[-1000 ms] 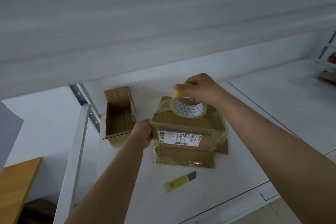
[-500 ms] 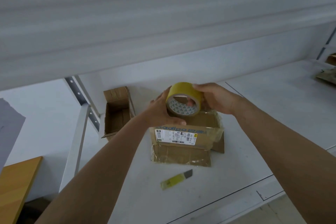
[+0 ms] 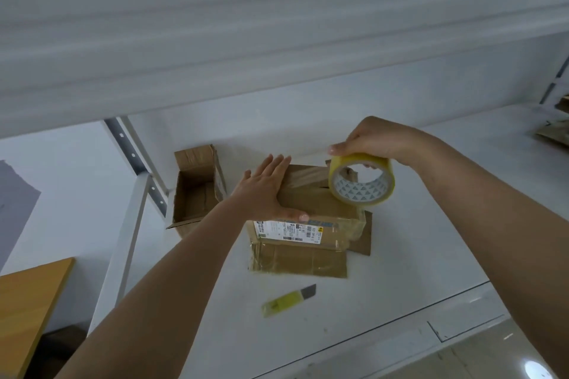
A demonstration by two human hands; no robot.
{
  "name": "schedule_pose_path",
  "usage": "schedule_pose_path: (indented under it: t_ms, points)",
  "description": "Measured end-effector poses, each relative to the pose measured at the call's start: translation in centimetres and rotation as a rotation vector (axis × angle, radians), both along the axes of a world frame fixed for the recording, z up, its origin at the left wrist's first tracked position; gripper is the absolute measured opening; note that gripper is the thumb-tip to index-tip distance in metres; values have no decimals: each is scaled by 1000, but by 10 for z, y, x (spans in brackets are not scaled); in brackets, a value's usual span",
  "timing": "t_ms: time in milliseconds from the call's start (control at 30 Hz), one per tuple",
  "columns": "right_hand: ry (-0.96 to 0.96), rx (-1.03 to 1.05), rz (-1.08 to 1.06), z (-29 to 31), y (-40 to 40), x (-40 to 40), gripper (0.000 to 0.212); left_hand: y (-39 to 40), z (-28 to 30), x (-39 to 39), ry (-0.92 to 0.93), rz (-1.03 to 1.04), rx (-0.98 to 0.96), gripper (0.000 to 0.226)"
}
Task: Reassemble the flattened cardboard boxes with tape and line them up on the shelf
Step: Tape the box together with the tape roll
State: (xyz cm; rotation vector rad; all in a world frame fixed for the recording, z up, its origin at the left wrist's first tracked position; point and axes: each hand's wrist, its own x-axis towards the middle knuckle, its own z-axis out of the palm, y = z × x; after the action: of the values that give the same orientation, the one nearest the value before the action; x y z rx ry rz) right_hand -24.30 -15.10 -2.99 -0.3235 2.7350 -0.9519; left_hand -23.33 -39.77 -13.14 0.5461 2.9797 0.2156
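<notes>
A brown cardboard box point(image 3: 317, 209) with a white shipping label stands on the white shelf point(image 3: 415, 255), its front flap lying flat toward me. My left hand point(image 3: 264, 191) presses flat on the box's top left, fingers straight. My right hand point(image 3: 378, 141) grips a yellow tape roll point(image 3: 360, 180) by its upper rim, just above the box's right top edge. A clear strip of tape runs from the roll leftward across the box top to my left hand.
An open-topped cardboard box point(image 3: 197, 191) stands left of the taped one, by the shelf's metal upright point(image 3: 135, 163). A yellow utility knife point(image 3: 289, 300) lies near the shelf's front edge. Flattened cardboard point(image 3: 554, 129) lies far right. A wooden board point(image 3: 27, 301) sits lower left.
Both hands were on the roll; my left hand has dropped flat onto the box top, and my right hand has pulled the roll to the right, drawing out tape.
</notes>
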Motion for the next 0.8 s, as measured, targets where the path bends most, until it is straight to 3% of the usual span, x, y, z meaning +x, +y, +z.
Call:
schedule_pose_path:
  t_ms: [133,333,467,567,800]
  points:
    - [-112,-146,-28,-11,15,5,33,4,-1,1,11,-4,-15,140]
    - [17,73,-69,-12,44,-3,54,-8,-7,-1,38,20,-25,138]
    - [0,66,-125,-28,71,-7,51,-6,-12,-4,65,-8,-59,140]
    - [10,1,-136,-45,77,-9,61,-4,-12,-7,73,-10,-59,144]
    - [-19,-49,-171,-84,81,-5,45,-4,-13,-4,70,3,-56,145]
